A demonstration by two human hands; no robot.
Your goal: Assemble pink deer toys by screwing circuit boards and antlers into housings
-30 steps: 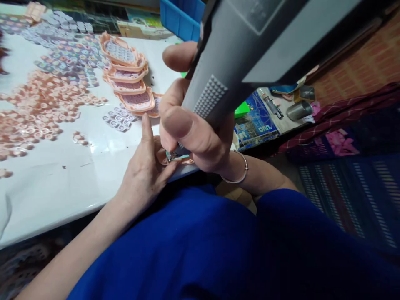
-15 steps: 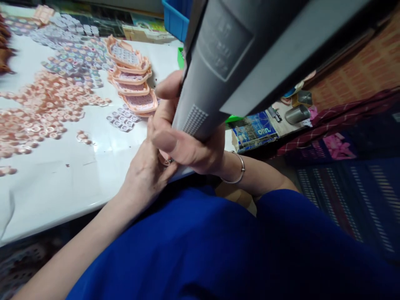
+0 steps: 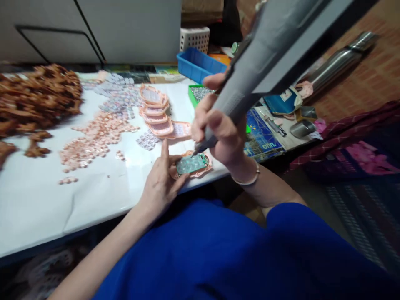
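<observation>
My right hand (image 3: 223,133) is wrapped round a grey electric screwdriver (image 3: 250,71), whose narrow tip points down at a green circuit board (image 3: 191,164). The board lies in a pink plastic casing (image 3: 206,170) at the table's front edge. The tip is at the board's upper edge; whether it touches a screw I cannot tell. My left hand (image 3: 159,179) grips the casing's left end between thumb and fingers, its index finger stretched out. Behind it, several pink casings (image 3: 153,110) with pale button sheets are stacked overlapping. A pale button sheet (image 3: 148,140) lies beside them.
Loose pink button pieces (image 3: 96,137) and brown plastic parts (image 3: 37,93) are heaped on the white table (image 3: 103,187). A green tray (image 3: 195,93) of small metal pieces stands before a blue bin (image 3: 200,66). On the right are a metal cup (image 3: 302,128) and a steel bottle (image 3: 340,62).
The view has drawn back and turned, and the screwdriver shows farther from the camera. The circuit board in its casing, hidden by the hands before, is now in sight.
</observation>
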